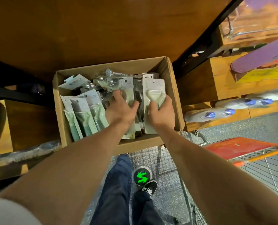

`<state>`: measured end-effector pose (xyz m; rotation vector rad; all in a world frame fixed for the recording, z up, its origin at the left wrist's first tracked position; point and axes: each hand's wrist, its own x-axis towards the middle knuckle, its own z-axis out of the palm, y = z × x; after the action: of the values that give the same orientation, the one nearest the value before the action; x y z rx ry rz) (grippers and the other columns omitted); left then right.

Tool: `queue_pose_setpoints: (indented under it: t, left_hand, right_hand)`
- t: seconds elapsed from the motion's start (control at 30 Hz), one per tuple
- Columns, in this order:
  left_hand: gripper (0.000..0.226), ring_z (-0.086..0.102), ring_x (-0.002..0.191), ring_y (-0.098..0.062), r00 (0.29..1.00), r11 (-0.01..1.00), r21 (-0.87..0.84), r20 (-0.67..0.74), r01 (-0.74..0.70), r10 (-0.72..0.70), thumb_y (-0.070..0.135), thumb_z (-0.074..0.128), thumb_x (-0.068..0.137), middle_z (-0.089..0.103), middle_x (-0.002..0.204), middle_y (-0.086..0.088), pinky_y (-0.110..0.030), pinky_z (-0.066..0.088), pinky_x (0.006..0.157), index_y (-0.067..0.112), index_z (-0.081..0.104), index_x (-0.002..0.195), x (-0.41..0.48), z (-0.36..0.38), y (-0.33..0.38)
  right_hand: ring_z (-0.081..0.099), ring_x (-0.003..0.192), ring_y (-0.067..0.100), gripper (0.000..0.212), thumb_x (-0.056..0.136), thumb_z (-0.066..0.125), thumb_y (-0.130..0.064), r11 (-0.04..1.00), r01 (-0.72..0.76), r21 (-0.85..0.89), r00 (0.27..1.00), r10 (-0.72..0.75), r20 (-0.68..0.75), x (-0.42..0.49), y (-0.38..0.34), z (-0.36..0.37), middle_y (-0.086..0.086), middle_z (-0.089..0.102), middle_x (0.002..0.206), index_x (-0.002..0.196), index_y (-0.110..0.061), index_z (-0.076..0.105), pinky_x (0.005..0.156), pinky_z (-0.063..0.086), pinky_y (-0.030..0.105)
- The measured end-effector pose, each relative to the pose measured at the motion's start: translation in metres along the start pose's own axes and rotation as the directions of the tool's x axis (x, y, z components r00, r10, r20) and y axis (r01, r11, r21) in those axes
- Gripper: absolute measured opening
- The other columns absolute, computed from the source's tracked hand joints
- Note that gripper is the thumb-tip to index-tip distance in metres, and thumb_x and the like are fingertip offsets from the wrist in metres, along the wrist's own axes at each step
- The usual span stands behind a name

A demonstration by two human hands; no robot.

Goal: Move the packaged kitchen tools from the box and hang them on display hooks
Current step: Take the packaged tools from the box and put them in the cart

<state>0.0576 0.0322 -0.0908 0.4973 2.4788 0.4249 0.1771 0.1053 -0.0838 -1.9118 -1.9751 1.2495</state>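
Right hand (pixel 162 111) is closing around a flat white carded peeler pack (pixel 153 101) over the open cardboard box (pixel 172 88); left hand (pixel 120 108) is pressing a neighbouring pack (pixel 127 88), grip unclear. Packs probably light, slippery; safest pinched at card edges.

One open brown cardboard box (pixel 174 88); two bare hands, left (pixel 120 109), right (pixel 163 113); packaged tools too jumbled to count.
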Motion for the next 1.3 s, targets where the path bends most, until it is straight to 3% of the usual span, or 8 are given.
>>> queue_pose_setpoints:
  t: [0.2,0.33,0.5,0.6,0.8,1.0,1.13,1.3]
  left_hand:
    - [0.074,0.061,0.115,-0.032,0.988,0.972,-0.192,0.041,-0.136,0.147,0.054,0.064,0.094,0.049,0.145,-0.011,-0.035,0.052,0.084,0.018,0.034,0.152,-0.038,-0.035,0.076]
    - [0.062,0.059,0.115,-0.031,0.952,0.944,-0.18,0.084,-0.276,0.295,0.053,0.068,0.089,0.059,0.129,-0.009,-0.035,0.044,0.083,0.014,0.051,0.135,-0.079,-0.031,0.154]
    - [0.065,0.06,0.113,-0.027,0.821,0.844,-0.246,0.219,-0.477,0.528,0.052,0.074,0.085,0.063,0.124,-0.003,-0.037,0.047,0.086,0.017,0.05,0.134,-0.174,0.025,0.254]
    - [0.074,0.06,0.114,-0.025,0.712,0.796,-0.239,0.356,-0.557,0.605,0.058,0.077,0.081,0.063,0.124,-0.001,-0.037,0.047,0.087,0.016,0.049,0.134,-0.241,0.088,0.286]
    - [0.07,0.056,0.124,-0.03,0.55,0.782,-0.168,0.622,-0.6,0.557,0.042,0.08,0.085,0.059,0.136,-0.01,-0.033,0.044,0.095,0.012,0.047,0.139,-0.322,0.245,0.262]
    - [0.076,0.055,0.131,-0.035,0.555,0.768,0.09,0.745,-0.634,0.371,0.033,0.079,0.09,0.056,0.142,-0.016,-0.036,0.045,0.101,0.011,0.037,0.15,-0.286,0.352,0.218]
    - [0.086,0.046,0.14,-0.037,0.59,0.725,0.217,0.746,-0.654,0.309,0.035,0.071,0.096,0.047,0.153,-0.019,-0.036,0.039,0.108,0.012,0.021,0.162,-0.249,0.38,0.208]
    - [0.086,0.041,0.142,-0.037,0.65,0.748,0.268,0.709,-0.608,0.273,0.028,0.071,0.098,0.041,0.154,-0.023,-0.037,0.037,0.108,0.01,0.016,0.162,-0.242,0.391,0.213]
  right_hand:
    - [0.063,0.099,0.014,0.049,0.092,0.058,-0.061,0.985,0.005,0.173,0.983,0.027,-0.182,-0.021,-0.01,-0.083,-0.011,0.064,0.113,0.131,-0.032,0.049,0.086,0.054,0.037]
    - [0.06,0.11,0.018,0.055,0.096,0.059,-0.058,0.952,0.008,0.306,0.952,0.087,-0.294,-0.032,0.009,-0.162,-0.007,0.062,0.122,0.138,-0.025,0.047,0.092,0.048,0.035]
    - [0.06,0.12,0.025,0.054,0.098,0.058,-0.057,0.9,-0.028,0.436,0.865,0.24,-0.441,-0.051,0.092,-0.271,0.002,0.062,0.126,0.134,-0.019,0.049,0.098,0.048,0.038]
    - [0.059,0.112,0.016,0.051,0.101,0.057,-0.053,0.864,-0.073,0.497,0.804,0.346,-0.483,-0.072,0.167,-0.317,0.0,0.063,0.124,0.139,-0.019,0.051,0.085,0.041,0.025]
    - [0.063,0.107,0.023,0.059,0.1,0.056,-0.056,0.682,-0.349,0.643,0.695,0.648,-0.311,-0.101,0.335,-0.317,-0.002,0.064,0.12,0.144,-0.019,0.042,0.089,0.049,0.036]
    - [0.057,0.095,0.025,0.069,0.103,0.053,-0.056,0.533,-0.636,0.558,0.615,0.787,-0.051,-0.08,0.44,-0.246,0.007,0.058,0.114,0.146,-0.009,0.029,0.079,0.047,0.03]
    - [0.069,0.101,0.041,0.107,0.08,0.053,-0.087,0.455,-0.735,0.503,0.58,0.806,0.117,-0.051,0.461,-0.2,0.018,0.067,0.117,0.147,-0.013,0.016,0.092,0.058,0.054]
    - [0.069,0.087,0.028,0.05,0.1,0.059,-0.053,0.352,-0.78,0.517,0.521,0.822,0.227,-0.022,0.462,-0.194,0.01,0.065,0.103,0.111,-0.008,0.038,0.075,0.06,0.041]
